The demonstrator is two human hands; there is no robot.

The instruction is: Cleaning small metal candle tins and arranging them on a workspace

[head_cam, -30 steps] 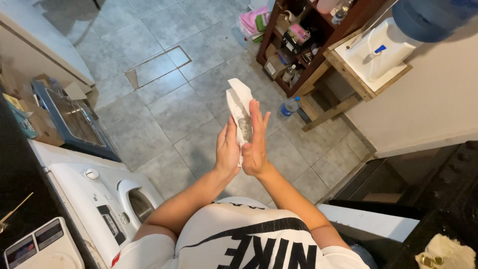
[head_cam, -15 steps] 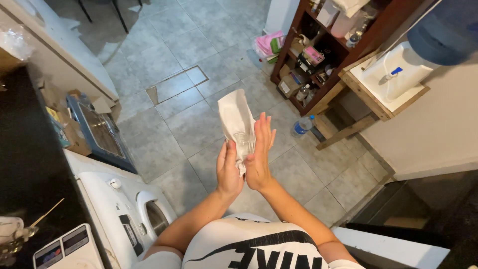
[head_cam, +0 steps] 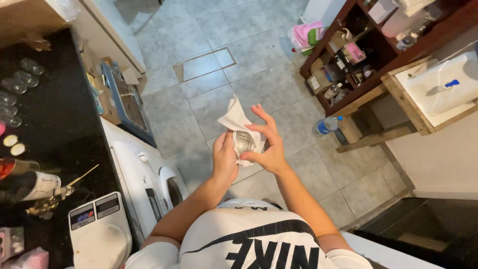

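Note:
In front of my chest, over the tiled floor, I hold a small clear glass (head_cam: 243,141) wrapped partly in a white paper towel (head_cam: 235,118). My left hand (head_cam: 224,160) grips the glass and towel from the left side. My right hand (head_cam: 265,144) cups them from the right, thumb and forefinger on the glass, the other fingers spread. The towel sticks up above both hands and hides part of the glass.
A black counter (head_cam: 55,124) on the left carries several upturned clear glasses (head_cam: 17,82), bottles (head_cam: 30,185) and a white kitchen scale (head_cam: 99,231). A white washing machine (head_cam: 149,184) stands below it. Wooden shelves (head_cam: 348,55) and a plastic bottle (head_cam: 326,125) on the floor are at right.
My palms were pressed together on the upright towel. Now the hands have parted and lowered a little, the towel has crumpled, and the small glass shows between them. The view shifted left.

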